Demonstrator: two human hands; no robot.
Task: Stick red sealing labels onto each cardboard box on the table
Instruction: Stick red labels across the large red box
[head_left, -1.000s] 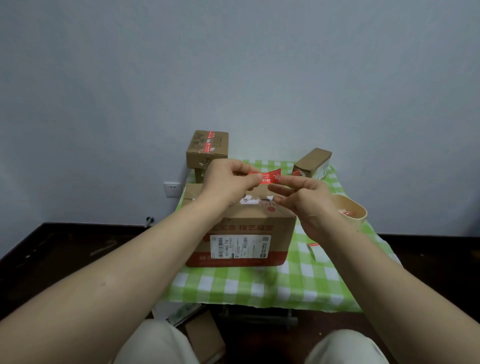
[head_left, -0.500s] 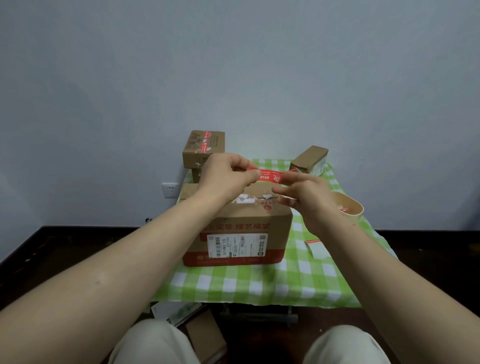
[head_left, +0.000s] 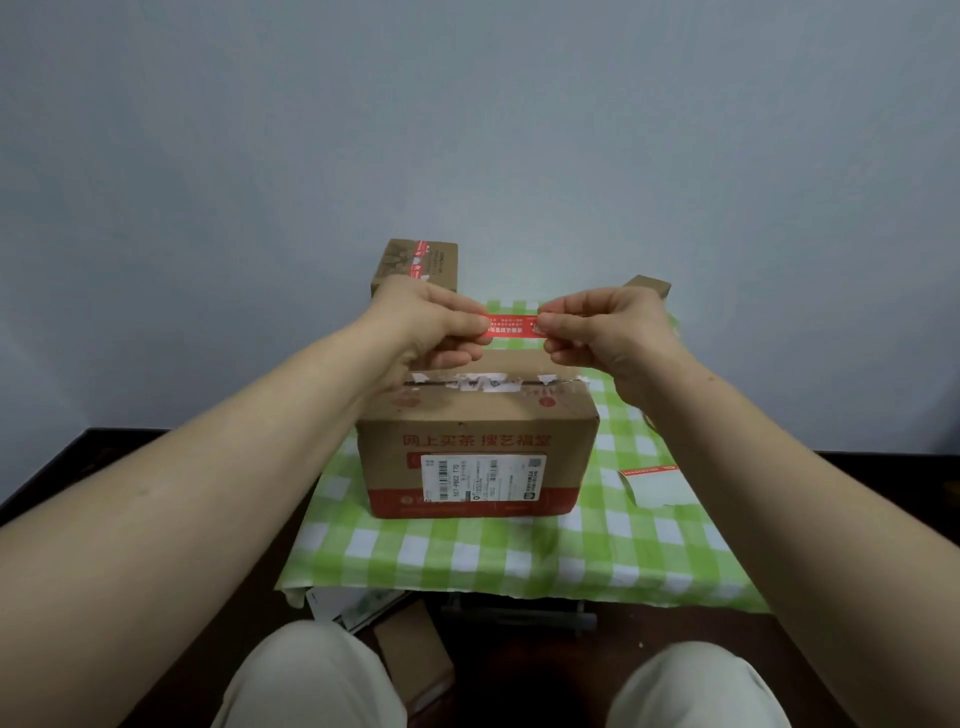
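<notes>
Pinching a red sealing label (head_left: 511, 326) by its two short ends, the person holds it stretched level between both hands. It hangs in the air above the large cardboard box (head_left: 478, 447), not touching it. The left hand (head_left: 426, 327) nips the left end between thumb and curled fingers, and the right hand (head_left: 608, 332) does the same at the right end.

The strip looks thin, light and limp. I judge it would curl or stick to itself if one end were let go, so the very tips are the place to hold it, keeping it taut and most of the strip free.

Beneath it the box's top seam (head_left: 478, 383) is ragged with torn white paper scraps, and pressing the label down there seems the likely next step.

The box stands on a green-and-white checked tablecloth (head_left: 519, 551). Behind it on the left, a smaller box (head_left: 415, 265) already bears a red label. At the back right, only a corner of another small box (head_left: 647, 286) shows past the right hand, so I cannot tell whether it is labelled. On the cloth to the right lies a pale backing sheet (head_left: 657, 486) with a red strip along its top edge.
</notes>
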